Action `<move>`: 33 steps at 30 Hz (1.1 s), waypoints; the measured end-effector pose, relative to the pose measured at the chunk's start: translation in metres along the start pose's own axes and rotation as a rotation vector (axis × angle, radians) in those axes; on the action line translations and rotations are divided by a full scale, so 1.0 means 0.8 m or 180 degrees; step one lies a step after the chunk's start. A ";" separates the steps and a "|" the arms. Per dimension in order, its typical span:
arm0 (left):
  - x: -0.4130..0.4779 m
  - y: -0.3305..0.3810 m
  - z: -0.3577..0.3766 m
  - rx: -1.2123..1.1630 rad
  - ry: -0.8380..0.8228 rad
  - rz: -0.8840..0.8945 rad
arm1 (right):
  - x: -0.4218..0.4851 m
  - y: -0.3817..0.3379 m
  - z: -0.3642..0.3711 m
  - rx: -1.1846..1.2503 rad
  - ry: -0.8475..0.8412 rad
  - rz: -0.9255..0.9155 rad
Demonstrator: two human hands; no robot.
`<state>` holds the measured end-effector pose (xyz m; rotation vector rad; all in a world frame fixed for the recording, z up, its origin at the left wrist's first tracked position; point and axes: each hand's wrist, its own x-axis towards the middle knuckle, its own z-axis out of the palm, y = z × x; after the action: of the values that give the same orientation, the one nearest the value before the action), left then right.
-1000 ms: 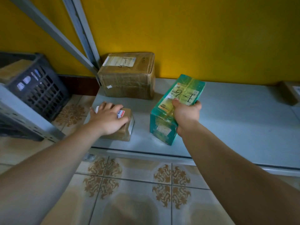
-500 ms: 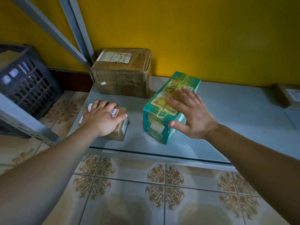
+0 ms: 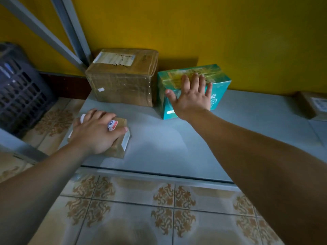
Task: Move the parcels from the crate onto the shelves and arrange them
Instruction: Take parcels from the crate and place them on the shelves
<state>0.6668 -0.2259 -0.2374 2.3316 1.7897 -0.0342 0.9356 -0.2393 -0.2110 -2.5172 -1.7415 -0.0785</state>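
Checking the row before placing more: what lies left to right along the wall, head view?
Order: dark crate → large brown box → teal box, right hand flat on it → brown parcel at right edge. Omitted, overlapping: small parcel in left hand.

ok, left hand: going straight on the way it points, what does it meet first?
Probably the brown box. The left hand grips the small parcel near the shelf front, fingers aimed toward the wall; only bare shelf shows between. Exact line is hard to judge.
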 end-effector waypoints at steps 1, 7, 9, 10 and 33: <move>-0.001 0.001 -0.001 -0.0033 0.0002 -0.0014 | 0.007 0.001 0.001 -0.0035 -0.0011 0.0014; -0.002 0.000 0.001 -0.0131 0.0087 0.0001 | 0.043 0.022 0.004 -0.0353 -0.0080 0.0073; -0.001 -0.001 0.001 -0.0142 0.0143 0.0007 | 0.053 0.022 0.007 -0.0380 -0.0008 0.0113; 0.000 0.000 0.002 -0.0148 0.0160 -0.0008 | 0.058 0.020 0.008 -0.0380 0.0007 0.0126; 0.002 -0.003 0.008 -0.0277 0.0270 -0.0010 | 0.110 0.061 0.016 -0.0314 0.0820 -0.0263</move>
<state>0.6655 -0.2250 -0.2443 2.3017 1.7954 0.1413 1.0120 -0.1732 -0.2177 -2.3704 -1.7739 -0.4821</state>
